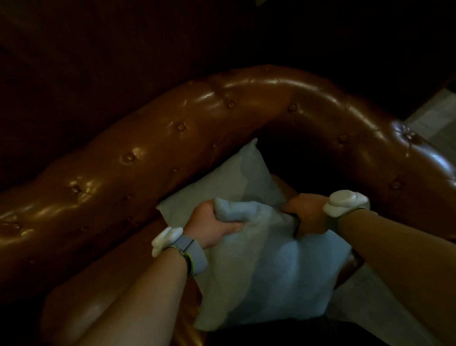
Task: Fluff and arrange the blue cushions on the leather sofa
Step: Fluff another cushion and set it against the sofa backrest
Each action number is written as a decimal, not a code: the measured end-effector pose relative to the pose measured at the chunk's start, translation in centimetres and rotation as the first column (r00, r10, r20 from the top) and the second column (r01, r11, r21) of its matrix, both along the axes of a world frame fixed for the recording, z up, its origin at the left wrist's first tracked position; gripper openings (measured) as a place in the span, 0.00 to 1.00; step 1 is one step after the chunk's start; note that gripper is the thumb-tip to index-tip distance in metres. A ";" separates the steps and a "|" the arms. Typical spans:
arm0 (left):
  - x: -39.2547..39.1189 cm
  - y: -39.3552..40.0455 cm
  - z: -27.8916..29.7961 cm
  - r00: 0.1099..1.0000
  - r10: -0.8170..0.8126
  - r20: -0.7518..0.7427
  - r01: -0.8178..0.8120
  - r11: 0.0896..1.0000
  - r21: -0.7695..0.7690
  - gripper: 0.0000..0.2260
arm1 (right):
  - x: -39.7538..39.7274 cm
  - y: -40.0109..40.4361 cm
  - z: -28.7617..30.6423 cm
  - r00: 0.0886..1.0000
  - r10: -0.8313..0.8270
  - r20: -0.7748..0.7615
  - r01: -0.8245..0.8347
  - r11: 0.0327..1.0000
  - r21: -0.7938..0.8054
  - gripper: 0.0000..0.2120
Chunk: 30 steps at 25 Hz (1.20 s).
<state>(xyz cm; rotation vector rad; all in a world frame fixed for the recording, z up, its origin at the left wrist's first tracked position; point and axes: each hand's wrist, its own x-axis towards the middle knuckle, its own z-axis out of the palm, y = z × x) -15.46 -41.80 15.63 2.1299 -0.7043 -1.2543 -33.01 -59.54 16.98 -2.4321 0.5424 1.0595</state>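
A pale blue cushion (268,274) is held over the seat corner of a brown tufted leather sofa (184,127). My left hand (212,224) clutches a bunched fold at its top left edge. My right hand (306,214) grips the top right edge. Behind it, a second blue cushion (230,178) leans against the sofa's backrest near the corner, partly hidden by the one I hold. Both wrists carry white devices on straps.
The sofa's rolled arm (401,152) curves round on the right. Pale tiled floor (442,110) shows beyond it at the right edge. Dark wood panelling (100,46) fills the background behind the sofa. The room is dim.
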 end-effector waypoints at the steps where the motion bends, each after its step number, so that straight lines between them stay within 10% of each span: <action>1: 0.0 0.6 0.3 1.000 -0.020 0.015 0.021 1.000 -0.014 0.19 | -0.2 0.6 0.5 1.000 0.010 0.020 -0.009 0.999 -0.040 0.19; 12: 6.0 11.4 7.4 0.999 -0.016 0.040 0.026 0.969 -0.245 0.19 | 8.9 8.5 9.9 0.953 0.301 0.017 -0.296 0.943 -0.152 0.19; 30: 18.7 45.8 9.3 0.875 0.482 0.048 -0.448 0.842 -0.302 0.13 | 30.8 38.9 12.1 0.693 0.713 0.104 -0.693 0.699 -0.178 0.14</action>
